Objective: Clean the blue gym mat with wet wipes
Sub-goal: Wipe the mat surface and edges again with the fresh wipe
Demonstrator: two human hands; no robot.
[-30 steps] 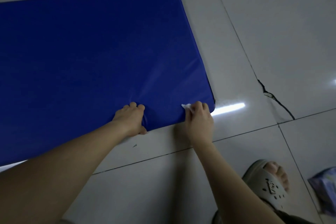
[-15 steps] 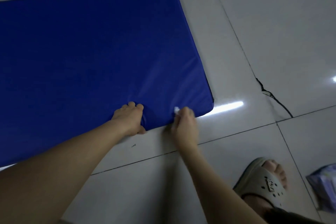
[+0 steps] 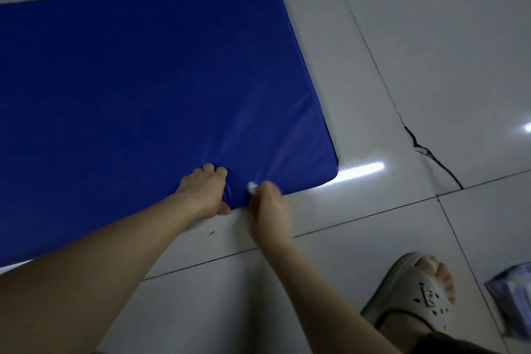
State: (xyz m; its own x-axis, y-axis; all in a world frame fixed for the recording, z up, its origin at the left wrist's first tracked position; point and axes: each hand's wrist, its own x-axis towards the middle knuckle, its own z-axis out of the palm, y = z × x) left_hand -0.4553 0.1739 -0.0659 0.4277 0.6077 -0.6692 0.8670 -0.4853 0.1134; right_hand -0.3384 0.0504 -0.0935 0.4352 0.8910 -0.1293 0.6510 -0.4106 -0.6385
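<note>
Left hand (image 3: 205, 192) clamps the blue gym mat (image 3: 143, 89) at its near edge, fingers curled; right hand (image 3: 270, 210) alongside pinches a wet wipe (image 3: 252, 187) against that edge.

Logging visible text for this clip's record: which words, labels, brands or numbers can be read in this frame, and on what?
No text can be read here.
Grey sandal: dark mark on the strap, too blurred to read.
Bluish packet at the right edge: any print is too blurred to read.
Blue mat, gripped by the left hand: no lettering shows.
White wipe in the right hand: no print shows.
</note>
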